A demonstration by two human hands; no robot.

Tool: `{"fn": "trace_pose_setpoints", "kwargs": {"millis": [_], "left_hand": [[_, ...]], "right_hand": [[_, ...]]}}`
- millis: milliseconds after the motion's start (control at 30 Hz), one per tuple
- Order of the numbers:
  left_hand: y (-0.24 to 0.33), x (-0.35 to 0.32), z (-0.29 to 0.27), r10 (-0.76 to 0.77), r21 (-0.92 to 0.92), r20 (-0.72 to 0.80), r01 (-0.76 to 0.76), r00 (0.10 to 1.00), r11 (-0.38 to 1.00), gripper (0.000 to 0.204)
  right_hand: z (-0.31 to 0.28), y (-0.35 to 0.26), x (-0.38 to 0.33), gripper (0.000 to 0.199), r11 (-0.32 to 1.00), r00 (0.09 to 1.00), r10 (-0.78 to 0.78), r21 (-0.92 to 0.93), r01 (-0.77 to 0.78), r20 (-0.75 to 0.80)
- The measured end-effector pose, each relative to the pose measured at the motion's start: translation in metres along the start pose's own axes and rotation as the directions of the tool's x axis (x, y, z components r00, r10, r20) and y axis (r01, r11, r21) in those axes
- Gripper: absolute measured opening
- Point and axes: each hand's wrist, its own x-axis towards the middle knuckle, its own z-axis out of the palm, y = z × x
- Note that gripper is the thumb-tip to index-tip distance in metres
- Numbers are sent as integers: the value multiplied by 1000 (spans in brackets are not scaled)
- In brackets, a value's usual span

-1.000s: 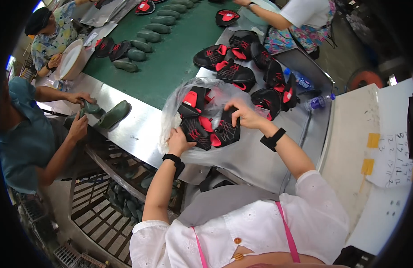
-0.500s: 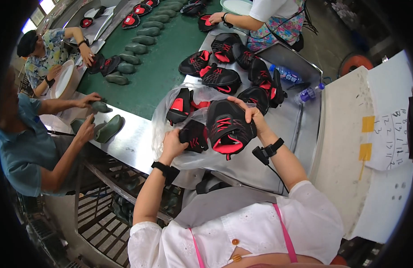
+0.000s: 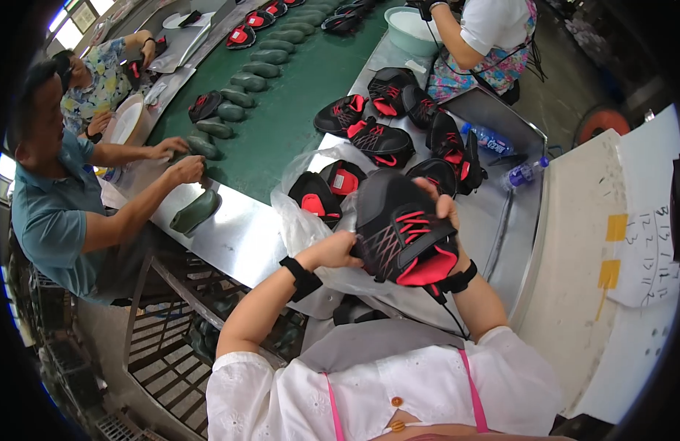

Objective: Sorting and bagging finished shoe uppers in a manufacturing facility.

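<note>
I hold a black shoe upper (image 3: 387,228) with red laces and a red lining over the metal worktop, its collar toward me. My right hand (image 3: 446,212) grips its right side, some fingers hidden behind it. On the other side, my left hand (image 3: 331,251) is closed at the upper's lower left edge; its fingertips are partly hidden. Just beyond lies a clear plastic bag (image 3: 287,209) with black-and-red uppers (image 3: 312,197) in it. More uppers (image 3: 384,141) are heaped behind and to the right of the held one.
Green shoe lasts (image 3: 260,69) run in a row along the green belt (image 3: 292,103). At the left a co-worker (image 3: 68,220) handles lasts; another person (image 3: 494,44) stands at the far right. Two plastic bottles (image 3: 494,140) lie by the metal tray's right edge. A metal rack (image 3: 171,316) stands below.
The held upper has turned and come nearer to me. My left hand has moved right, from the smaller-looking upper at the bag to the held one. The co-worker's hands have moved along the lasts.
</note>
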Motion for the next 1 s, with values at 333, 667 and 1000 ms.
{"fn": "trace_pose_setpoints", "kwargs": {"millis": [333,667,1000], "left_hand": [[-24,-4,6,-134,-632,-307,-97,942,769,52],[-69,9,20,-622,288,-551,827,556,483,72],[-35,-79,-24,-547,-853,-520,-365,656,374,45]], "right_hand": [[-20,21,-4,7,-62,920,-108,-927,371,376],[-67,-81,11,12,-487,330,-822,-873,15,464],[-15,-75,-9,42,769,782,-598,-401,498,-177]]}}
